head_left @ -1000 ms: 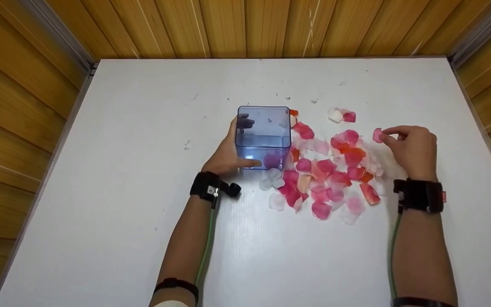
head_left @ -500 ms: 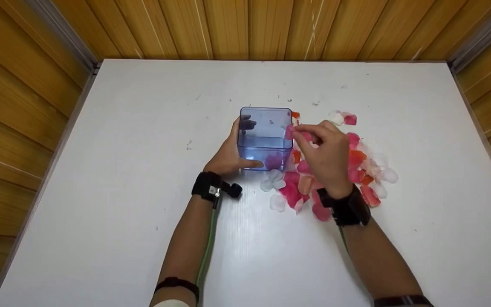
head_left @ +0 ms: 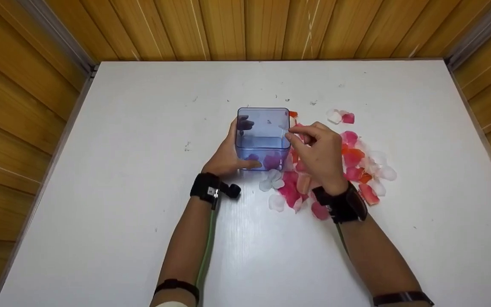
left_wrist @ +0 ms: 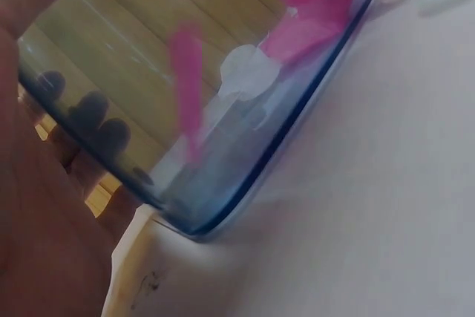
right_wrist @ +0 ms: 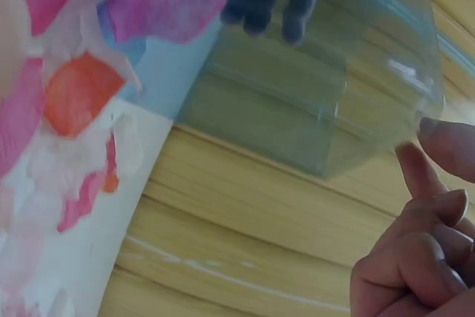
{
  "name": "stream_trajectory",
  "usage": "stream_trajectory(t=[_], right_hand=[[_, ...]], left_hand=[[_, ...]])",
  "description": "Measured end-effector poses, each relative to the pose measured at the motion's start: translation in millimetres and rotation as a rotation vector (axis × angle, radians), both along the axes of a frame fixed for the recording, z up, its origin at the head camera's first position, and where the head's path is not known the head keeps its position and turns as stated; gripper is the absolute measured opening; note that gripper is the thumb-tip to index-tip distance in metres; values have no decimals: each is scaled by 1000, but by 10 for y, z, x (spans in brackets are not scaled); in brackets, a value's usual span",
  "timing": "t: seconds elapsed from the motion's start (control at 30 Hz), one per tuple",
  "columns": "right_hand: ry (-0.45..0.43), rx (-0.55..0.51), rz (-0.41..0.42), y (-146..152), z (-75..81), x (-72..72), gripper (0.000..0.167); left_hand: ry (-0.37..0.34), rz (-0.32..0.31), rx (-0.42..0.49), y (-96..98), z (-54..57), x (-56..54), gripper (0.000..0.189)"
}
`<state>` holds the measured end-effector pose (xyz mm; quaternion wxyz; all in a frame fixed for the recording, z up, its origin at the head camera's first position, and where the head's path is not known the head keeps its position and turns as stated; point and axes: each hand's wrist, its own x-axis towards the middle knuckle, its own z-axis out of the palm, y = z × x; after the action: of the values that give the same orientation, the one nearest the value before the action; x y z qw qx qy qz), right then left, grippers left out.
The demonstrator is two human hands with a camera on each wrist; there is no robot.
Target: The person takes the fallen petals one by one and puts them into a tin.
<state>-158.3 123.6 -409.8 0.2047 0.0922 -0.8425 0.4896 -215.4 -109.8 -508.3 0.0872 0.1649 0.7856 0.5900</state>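
My left hand (head_left: 224, 158) grips a clear blue plastic box (head_left: 263, 148) from its left side, thumb across the near wall and fingers behind. In the head view, purple-looking petals (head_left: 272, 161) show through the near wall. A blurred pink petal (left_wrist: 187, 83) hangs inside the box in the left wrist view. At the box's right rim is my right hand (head_left: 320, 155). In the right wrist view its thumb and index finger (right_wrist: 415, 168) stand apart with nothing between them, the other fingers bent.
Loose artificial petals (head_left: 353, 157) in pink, red, orange and white spread over the white table (head_left: 100, 192) right of the box. A small white and pink group (head_left: 340, 116) lies farther back. Wood-patterned panels (head_left: 228, 30) stand behind the table.
My right hand has come left from beyond the petals to the box rim with a pink petal and let it go into the box. My left hand has kept its hold on the box.
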Motion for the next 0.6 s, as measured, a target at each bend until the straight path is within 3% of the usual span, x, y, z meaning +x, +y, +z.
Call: stream_trajectory(t=[0.13,0.27,0.47,0.6], right_hand=[[6,51,-58,242,43,-51,15],[-72,170,-127,653,55,-119,18],[-292,305,-274,1257,-41,-229,29],[-483,367,-244,1463,-183,-298,37]], left_hand=[[6,-2,3,1,2,3,134],[17,0,-18,3,17,8,135],[45,-9,-12,1,12,-4,133],[35,-7,-3,5,9,10,132]])
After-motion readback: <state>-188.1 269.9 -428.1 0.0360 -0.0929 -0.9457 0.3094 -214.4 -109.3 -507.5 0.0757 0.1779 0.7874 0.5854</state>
